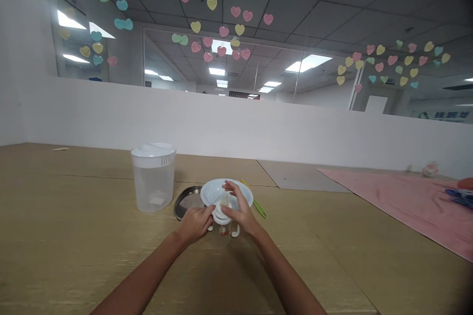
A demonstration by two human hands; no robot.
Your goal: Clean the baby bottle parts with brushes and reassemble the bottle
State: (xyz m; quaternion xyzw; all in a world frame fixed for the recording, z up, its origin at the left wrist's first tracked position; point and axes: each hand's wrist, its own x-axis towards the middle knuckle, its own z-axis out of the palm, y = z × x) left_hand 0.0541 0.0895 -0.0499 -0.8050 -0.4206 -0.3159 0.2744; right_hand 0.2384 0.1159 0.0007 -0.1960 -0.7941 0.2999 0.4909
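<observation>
Left fingers (207, 214) grip white-topped container (221, 215), right fingers (233, 187) loosely spread; bowl (210, 188) rim close behind, tabletop (92, 236) in front

And there's the bowl (209, 190), smooth and glossy; nearest it, a smooth white-topped vessel (222, 220); left of it, shiny metal tray (178, 208), translucent plastic bucket (153, 182); well right, matt cloth (388, 202); beneath, matt surface (111, 246).

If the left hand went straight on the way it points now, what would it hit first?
The white-topped container: the left hand points at it, and its fingertips already seem to touch the rim. Beyond it, perhaps the right hand; depth is unclear.
</observation>
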